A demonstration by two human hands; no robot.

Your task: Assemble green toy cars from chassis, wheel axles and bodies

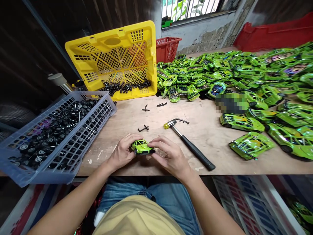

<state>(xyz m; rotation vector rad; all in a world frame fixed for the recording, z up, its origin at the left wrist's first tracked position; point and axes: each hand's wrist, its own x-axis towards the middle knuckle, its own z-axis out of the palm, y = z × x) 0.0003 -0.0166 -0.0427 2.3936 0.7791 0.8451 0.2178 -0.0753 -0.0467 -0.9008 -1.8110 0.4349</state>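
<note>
I observe a blue-grey crate of black wheels left of the green toy car. A yellow basket stands tilted beyond the car, to its left. The left hand grips the car's left side at the near edge of the bench; the right hand pinches its right end. A hammer lies right of the car. Piled green cars lie farther right.

Green car, yellow crate.
</note>
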